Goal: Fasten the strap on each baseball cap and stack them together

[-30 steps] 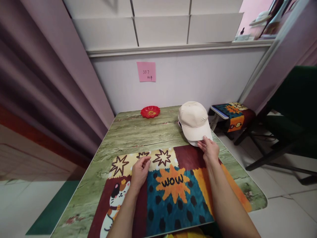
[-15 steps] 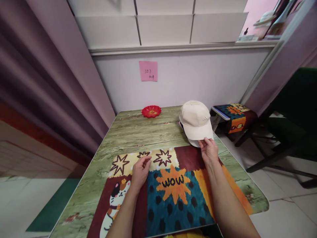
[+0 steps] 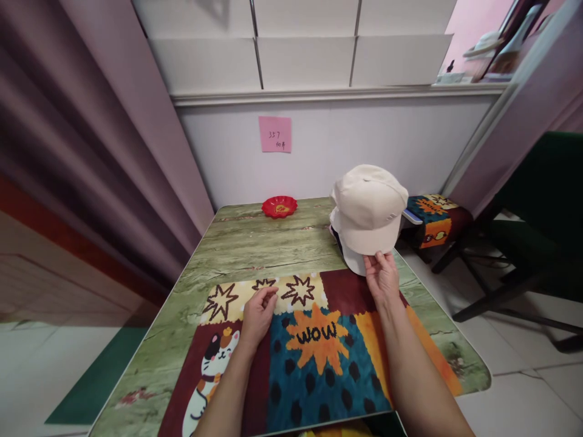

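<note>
A cream baseball cap (image 3: 371,206) tilts up off a white cap (image 3: 354,260) beneath it on the table's right side. My right hand (image 3: 381,276) grips the cream cap by the front of its brim, thumb and fingers closed on it. A dark edge shows low on the pile's left side; how many caps lie there is hidden. My left hand (image 3: 260,308) rests on the patterned mat (image 3: 339,388), left of the orange "WOW" burst. Its fingers are loosely curled together, and I see nothing in them.
A red scalloped dish (image 3: 279,207) stands at the back of the wood-patterned table (image 3: 246,243). Behind it a pink note (image 3: 276,134) sticks to the white wall. On the right are a dark chair (image 3: 537,237) and a small covered stand (image 3: 432,212); a curtain (image 3: 113,109) hangs left.
The cream cap has risen and tipped up off the pile with my right hand on its brim, baring the white cap below. My left hand has stayed in place.
</note>
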Demonstrator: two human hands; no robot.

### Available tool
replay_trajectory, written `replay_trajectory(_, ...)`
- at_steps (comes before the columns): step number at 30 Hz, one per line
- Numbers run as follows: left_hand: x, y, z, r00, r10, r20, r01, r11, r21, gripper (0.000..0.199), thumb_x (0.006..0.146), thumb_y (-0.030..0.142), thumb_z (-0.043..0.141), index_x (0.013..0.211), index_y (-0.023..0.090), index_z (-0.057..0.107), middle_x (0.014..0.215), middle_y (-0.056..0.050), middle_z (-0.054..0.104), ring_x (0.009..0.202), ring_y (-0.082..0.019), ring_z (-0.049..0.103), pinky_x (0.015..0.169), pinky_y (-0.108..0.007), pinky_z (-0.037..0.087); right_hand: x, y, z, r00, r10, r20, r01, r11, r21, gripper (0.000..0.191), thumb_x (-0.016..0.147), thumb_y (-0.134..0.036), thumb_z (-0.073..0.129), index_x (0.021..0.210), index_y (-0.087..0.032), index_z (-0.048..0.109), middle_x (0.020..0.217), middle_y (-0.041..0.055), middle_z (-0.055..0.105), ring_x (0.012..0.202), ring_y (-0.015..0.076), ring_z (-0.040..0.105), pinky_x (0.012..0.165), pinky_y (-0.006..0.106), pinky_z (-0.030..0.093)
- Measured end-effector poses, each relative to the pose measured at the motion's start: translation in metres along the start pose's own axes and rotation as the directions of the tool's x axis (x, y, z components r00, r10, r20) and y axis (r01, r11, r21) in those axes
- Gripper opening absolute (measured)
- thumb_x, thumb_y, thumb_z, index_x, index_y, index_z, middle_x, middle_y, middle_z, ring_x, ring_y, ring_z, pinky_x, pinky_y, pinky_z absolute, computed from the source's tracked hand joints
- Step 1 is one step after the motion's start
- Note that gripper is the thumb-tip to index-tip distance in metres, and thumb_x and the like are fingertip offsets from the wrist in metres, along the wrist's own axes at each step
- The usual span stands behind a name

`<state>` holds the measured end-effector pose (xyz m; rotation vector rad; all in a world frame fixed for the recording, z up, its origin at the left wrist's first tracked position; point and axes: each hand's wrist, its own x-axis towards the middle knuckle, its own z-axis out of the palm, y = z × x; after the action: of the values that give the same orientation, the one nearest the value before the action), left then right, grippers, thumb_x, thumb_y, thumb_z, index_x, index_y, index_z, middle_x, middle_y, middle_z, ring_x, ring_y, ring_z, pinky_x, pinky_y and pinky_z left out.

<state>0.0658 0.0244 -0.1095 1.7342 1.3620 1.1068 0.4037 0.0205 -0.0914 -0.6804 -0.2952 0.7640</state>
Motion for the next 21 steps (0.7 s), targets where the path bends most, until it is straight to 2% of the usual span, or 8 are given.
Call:
replay_trajectory(5, 0.004, 0.014, 0.003, 0.986, -0.164, -0.013, 0.156, 0.960, -0.234, 0.044, 0.076, 0.049, 0.072, 0.105, 0.015, 0.070, 0.085, -0.006, 0.070, 0.071, -0.015, 0.061, 0.065, -0.027, 0.050, -0.010, -0.002, 0.007, 0.976, 0.164, 0.142, -0.160, 0.986, -0.035, 0.036, 0.071, -0.023, 0.081, 0.104, -0.026, 0.066, 0.107, -0.0029, 0.074, 0.095, 0.0111, 0.070, 0.094, 0.031, 0.058)
replay_trajectory(7, 0.005, 0.031, 0.004, 0.967, -0.253, 0.022, 0.241, 0.889, -0.388, 0.057, 0.074, 0.056, 0.075, 0.113, 0.015, 0.066, 0.101, -0.010, 0.072, 0.068, -0.013, 0.062, 0.059, -0.025, 0.049, -0.018, 0.001, 0.011, 0.947, 0.246, 0.207, -0.234, 0.969, -0.081, 0.037, 0.070, -0.025, 0.083, 0.103, -0.026, 0.067, 0.105, -0.0030, 0.074, 0.090, 0.0122, 0.070, 0.089, 0.031, 0.060)
replay_trajectory(9, 0.006, 0.053, 0.004, 0.955, -0.281, 0.096, 0.287, 0.789, -0.544, 0.066, 0.077, 0.064, 0.070, 0.121, 0.016, 0.063, 0.122, -0.015, 0.069, 0.063, -0.010, 0.061, 0.053, -0.023, 0.047, -0.026, 0.006, 0.015, 0.910, 0.321, 0.264, -0.296, 0.946, -0.131, 0.039, 0.068, -0.026, 0.085, 0.103, -0.026, 0.068, 0.103, -0.0030, 0.074, 0.086, 0.0126, 0.070, 0.084, 0.030, 0.061)
replay_trajectory(11, 0.006, 0.075, 0.002, 0.959, -0.228, 0.167, 0.279, 0.673, -0.685, 0.073, 0.080, 0.075, 0.060, 0.124, 0.017, 0.062, 0.129, -0.017, 0.066, 0.059, -0.009, 0.060, 0.048, -0.024, 0.047, -0.034, 0.012, 0.018, 0.870, 0.387, 0.307, -0.349, 0.921, -0.173, 0.040, 0.068, -0.027, 0.086, 0.103, -0.025, 0.068, 0.102, -0.0028, 0.074, 0.084, 0.0125, 0.069, 0.081, 0.028, 0.061)
replay_trajectory(12, 0.006, 0.085, 0.001, 0.962, -0.199, 0.188, 0.272, 0.613, -0.742, 0.076, 0.080, 0.079, 0.057, 0.124, 0.018, 0.063, 0.125, -0.016, 0.068, 0.056, -0.010, 0.059, 0.047, -0.024, 0.047, -0.038, 0.015, 0.019, 0.850, 0.416, 0.323, -0.372, 0.908, -0.192, 0.040, 0.068, -0.028, 0.087, 0.103, -0.024, 0.068, 0.100, -0.0025, 0.073, 0.083, 0.0124, 0.069, 0.081, 0.028, 0.061)
replay_trajectory(15, 0.006, 0.101, -0.005, 0.957, -0.193, 0.218, 0.286, 0.477, -0.831, 0.071, 0.078, 0.078, 0.061, 0.117, 0.019, 0.066, 0.093, -0.009, 0.075, 0.051, -0.011, 0.057, 0.044, -0.024, 0.047, -0.045, 0.024, 0.019, 0.806, 0.475, 0.353, -0.413, 0.879, -0.240, 0.040, 0.067, -0.029, 0.089, 0.101, -0.023, 0.068, 0.094, -0.0026, 0.073, 0.082, 0.0127, 0.068, 0.081, 0.029, 0.061)
replay_trajectory(17, 0.007, 0.104, -0.010, 0.952, -0.230, 0.203, 0.287, 0.434, -0.854, 0.059, 0.079, 0.069, 0.069, 0.113, 0.020, 0.068, 0.083, -0.006, 0.074, 0.052, -0.013, 0.059, 0.045, -0.024, 0.047, -0.048, 0.030, 0.018, 0.797, 0.484, 0.360, -0.417, 0.873, -0.252, 0.040, 0.066, -0.030, 0.090, 0.099, -0.023, 0.068, 0.092, -0.0032, 0.073, 0.084, 0.0128, 0.068, 0.082, 0.029, 0.061)
replay_trajectory(21, 0.015, 0.111, -0.022, 0.970, -0.233, 0.074, 0.170, 0.421, -0.891, 0.050, 0.083, 0.061, 0.069, 0.114, 0.021, 0.069, 0.102, -0.007, 0.077, 0.082, -0.020, 0.072, 0.061, -0.028, 0.056, -0.049, 0.045, 0.022, 0.797, 0.489, 0.355, -0.418, 0.870, -0.260, 0.042, 0.062, -0.028, 0.091, 0.096, -0.024, 0.067, 0.096, -0.0038, 0.073, 0.086, 0.0127, 0.069, 0.083, 0.030, 0.061)
